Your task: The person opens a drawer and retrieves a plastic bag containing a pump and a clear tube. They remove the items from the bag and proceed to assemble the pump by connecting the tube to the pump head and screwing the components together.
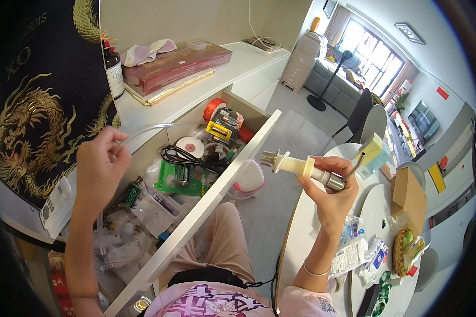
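Note:
In my right hand (336, 198) is a dispenser pump with a cream plastic threaded body and nut (296, 165), silvery metal ends and a thin bent spout. My fingers wrap round its metal part, and the pump lies nearly level above the gap between drawer and table. My left hand (104, 164) is raised over the drawer's left side, thumb and fingers pinching a clear flexible tube (161, 126). The tube stretches right, toward the drawer's far end. Below it, the pulled-out white drawer (195, 211) holds a coiled black cable (188, 158), batteries (219, 129) and red tape (213, 108).
On the white cabinet top stand a dark red box (177, 66) and a dark bottle (112, 71). To my right, a round white table (312, 222) carries plastic packets, a cardboard box (407, 198) and a wicker basket (402, 253). A fan (328, 79) stands farther off.

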Demonstrator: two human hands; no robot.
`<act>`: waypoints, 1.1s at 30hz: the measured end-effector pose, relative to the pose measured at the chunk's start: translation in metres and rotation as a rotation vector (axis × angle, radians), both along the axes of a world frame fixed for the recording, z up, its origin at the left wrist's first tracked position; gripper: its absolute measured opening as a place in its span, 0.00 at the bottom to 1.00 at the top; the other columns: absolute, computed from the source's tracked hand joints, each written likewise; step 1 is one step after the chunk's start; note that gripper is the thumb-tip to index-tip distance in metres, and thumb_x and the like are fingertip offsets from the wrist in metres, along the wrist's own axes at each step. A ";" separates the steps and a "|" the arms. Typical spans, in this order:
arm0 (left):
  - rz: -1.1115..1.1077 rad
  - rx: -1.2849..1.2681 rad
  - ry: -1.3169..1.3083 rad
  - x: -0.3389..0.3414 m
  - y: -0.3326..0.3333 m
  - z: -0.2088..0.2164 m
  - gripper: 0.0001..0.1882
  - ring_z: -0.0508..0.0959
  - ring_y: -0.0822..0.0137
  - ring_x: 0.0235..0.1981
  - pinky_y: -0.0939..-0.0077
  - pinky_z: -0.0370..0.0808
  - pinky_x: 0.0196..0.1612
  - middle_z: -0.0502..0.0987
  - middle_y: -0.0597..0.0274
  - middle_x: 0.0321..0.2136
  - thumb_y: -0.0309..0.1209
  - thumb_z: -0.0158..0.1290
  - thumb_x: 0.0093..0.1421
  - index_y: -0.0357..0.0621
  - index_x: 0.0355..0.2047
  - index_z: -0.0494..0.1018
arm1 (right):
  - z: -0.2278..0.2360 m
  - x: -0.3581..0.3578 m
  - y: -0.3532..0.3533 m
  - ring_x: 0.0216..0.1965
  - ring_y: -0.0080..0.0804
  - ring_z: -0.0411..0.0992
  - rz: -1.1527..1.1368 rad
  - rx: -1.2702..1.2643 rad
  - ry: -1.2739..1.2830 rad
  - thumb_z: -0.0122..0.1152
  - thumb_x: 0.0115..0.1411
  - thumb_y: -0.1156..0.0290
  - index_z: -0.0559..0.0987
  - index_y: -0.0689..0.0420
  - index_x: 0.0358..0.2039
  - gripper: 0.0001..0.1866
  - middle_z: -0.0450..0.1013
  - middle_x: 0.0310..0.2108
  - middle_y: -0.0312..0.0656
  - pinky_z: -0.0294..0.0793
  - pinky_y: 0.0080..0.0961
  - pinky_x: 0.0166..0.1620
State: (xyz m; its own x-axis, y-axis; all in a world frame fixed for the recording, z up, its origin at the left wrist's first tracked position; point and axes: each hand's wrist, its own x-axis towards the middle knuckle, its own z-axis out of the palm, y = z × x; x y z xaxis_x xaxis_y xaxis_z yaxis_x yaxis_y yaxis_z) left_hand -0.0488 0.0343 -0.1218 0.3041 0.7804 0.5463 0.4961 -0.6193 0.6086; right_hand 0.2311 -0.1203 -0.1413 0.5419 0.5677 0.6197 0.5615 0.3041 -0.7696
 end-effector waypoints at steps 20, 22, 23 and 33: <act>-0.072 0.263 -0.900 -0.007 -0.010 0.022 0.09 0.57 0.84 0.07 0.93 0.53 0.08 0.68 0.64 0.17 0.25 0.41 0.56 0.35 0.36 0.66 | -0.004 0.012 -0.003 0.33 0.27 0.69 0.068 0.178 0.317 0.63 0.33 0.82 0.68 0.60 0.31 0.20 0.69 0.30 0.42 0.71 0.18 0.35; -0.101 0.378 -0.908 -0.014 -0.014 0.026 0.10 0.56 0.85 0.06 0.94 0.52 0.08 0.68 0.64 0.18 0.26 0.39 0.57 0.34 0.37 0.65 | -0.009 0.021 -0.003 0.34 0.28 0.68 0.125 0.244 0.346 0.62 0.36 0.81 0.68 0.61 0.31 0.19 0.67 0.29 0.40 0.73 0.22 0.36; -0.117 0.435 -0.912 -0.019 -0.016 0.029 0.10 0.55 0.85 0.06 0.94 0.52 0.08 0.68 0.64 0.18 0.26 0.38 0.57 0.33 0.37 0.65 | -0.009 0.023 -0.004 0.33 0.28 0.69 0.153 0.259 0.361 0.61 0.38 0.80 0.67 0.61 0.33 0.18 0.67 0.30 0.41 0.73 0.23 0.37; 0.089 0.627 -1.011 -0.080 -0.031 0.055 0.13 0.51 0.83 0.14 0.93 0.52 0.20 0.55 0.71 0.15 0.28 0.32 0.60 0.32 0.34 0.64 | -0.003 0.020 -0.005 0.34 0.33 0.70 0.168 0.343 0.456 0.59 0.43 0.78 0.66 0.61 0.34 0.17 0.67 0.32 0.44 0.74 0.28 0.39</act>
